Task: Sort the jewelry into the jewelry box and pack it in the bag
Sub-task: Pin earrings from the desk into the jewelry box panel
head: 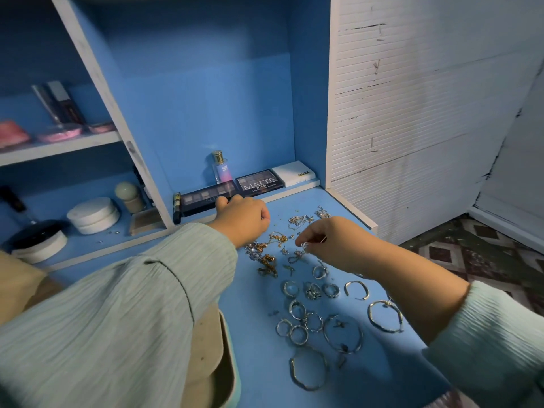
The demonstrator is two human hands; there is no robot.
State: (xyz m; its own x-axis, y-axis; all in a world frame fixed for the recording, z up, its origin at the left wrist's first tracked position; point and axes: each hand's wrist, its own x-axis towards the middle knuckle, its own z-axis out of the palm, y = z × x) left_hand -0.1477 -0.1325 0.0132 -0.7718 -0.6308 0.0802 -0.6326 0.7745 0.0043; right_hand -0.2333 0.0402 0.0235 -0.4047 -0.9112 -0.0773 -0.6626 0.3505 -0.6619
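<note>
Head view. A blue table carries loose jewelry. The landmark is the tangle of gold and silver chains at mid-table.

Left hand: just behind the chains and left of them, fingers curled into a fist; its fingertips reach the dark makeup palette at the back edge of the table. Whether this grip holds anything cannot be told.

Right hand: just right of the chains, its grip pinching a small silver piece between thumb and fingertips, slightly above the table.

Rings: a loose cluster in front of the chains, nearer the person. Bangles: several silver hoops in front of and to the right of the rings, lying flat on the table.

Jewelry box: well in front and left of the chains, at the table's near edge, open, pale lining visible, largely hidden by the left sleeve.

Behind the chains: a perfume bottle, a palette marked MATTE and a white box. Far left of the chains, on a lower shelf: a round white container.
</note>
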